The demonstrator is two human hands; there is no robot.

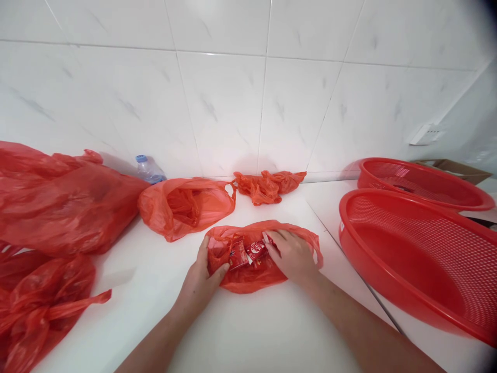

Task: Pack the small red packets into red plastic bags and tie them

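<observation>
A small red plastic bag lies open on the white counter in front of me. My left hand grips the bag's left edge, thumb pressed into the plastic. My right hand reaches into the bag's mouth from the right, fingers curled over the contents. Inside the bag lie small red packets with white print, touching my right fingertips. I cannot tell whether the right fingers pinch a packet.
Another open red bag lies behind, a crumpled one at the wall. Large full red bags pile at the left, with a plastic bottle behind. Two red mesh baskets stand at the right. A tiled wall rises behind.
</observation>
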